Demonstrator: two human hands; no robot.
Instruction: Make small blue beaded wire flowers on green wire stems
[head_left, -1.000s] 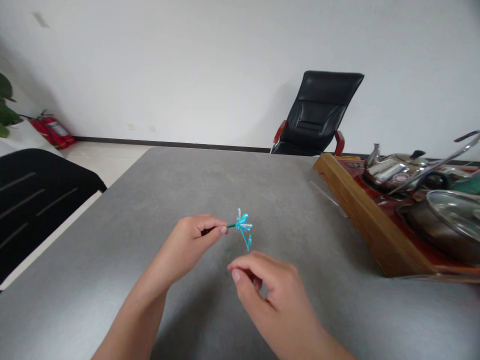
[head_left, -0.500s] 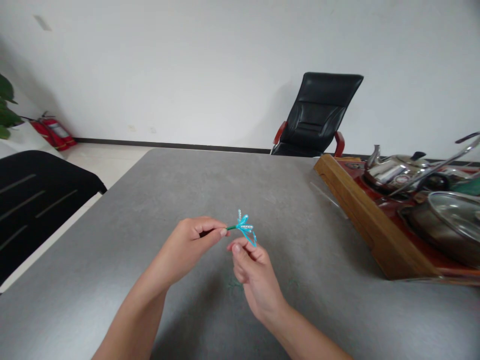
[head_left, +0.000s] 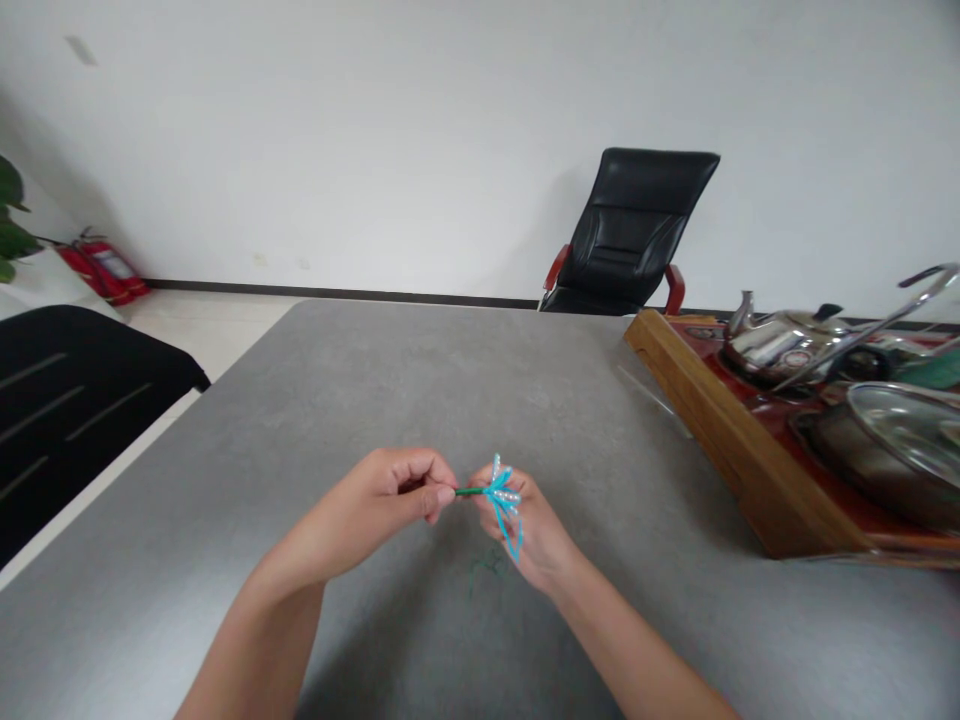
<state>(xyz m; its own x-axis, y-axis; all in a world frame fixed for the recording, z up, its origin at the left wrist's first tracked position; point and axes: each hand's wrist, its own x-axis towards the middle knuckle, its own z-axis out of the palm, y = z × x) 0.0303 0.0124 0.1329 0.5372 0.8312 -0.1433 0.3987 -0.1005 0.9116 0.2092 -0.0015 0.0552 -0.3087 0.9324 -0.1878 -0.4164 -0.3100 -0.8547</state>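
Observation:
Between thumb and fingertips, my left hand [head_left: 409, 490] pinches the end of a short green stem. The stem leads right to a small blue flower [head_left: 504, 495] with pale beaded parts and a thin blue loop hanging down. My right hand [head_left: 529, 525] is behind the flower, its fingers curled near the stem; the flower partly covers them, so whether they grip anything is not clear. A tangle of thin green strands [head_left: 487, 568] lies on the grey table [head_left: 420, 370] below the hands.
At the right, a wooden tray [head_left: 720, 450] bears a metal kettle [head_left: 784, 345] and a lidded pot [head_left: 892, 455]. A black chair [head_left: 630, 230] stands beyond the table, another dark chair [head_left: 90, 400] at the left. Red fire extinguishers [head_left: 112, 270] are by the wall.
The flower has moved slightly down and right with my left hand. My right hand has shifted from below the flower to behind it. The view has shifted slightly.

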